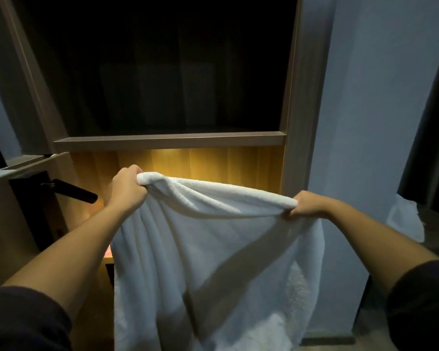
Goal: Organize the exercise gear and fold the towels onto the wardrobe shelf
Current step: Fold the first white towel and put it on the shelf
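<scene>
A large white towel (213,254) hangs in front of me, stretched between both hands by its top edge. My left hand (126,188) grips the towel's upper left corner in a fist. My right hand (306,205) grips the upper right corner, a little lower than the left. The cloth drapes down past the bottom of the view and hides what lies behind it. Beyond the towel stands the open wardrobe, with its shelf (170,141) just above my hands and a warm-lit compartment (213,162) beneath that shelf.
The upper wardrobe bay (162,72) is dark. A black door handle (70,190) juts out at the left, close to my left forearm. A pale wall (365,122) runs along the right, with another white cloth (406,219) low beside a dark curtain (431,138).
</scene>
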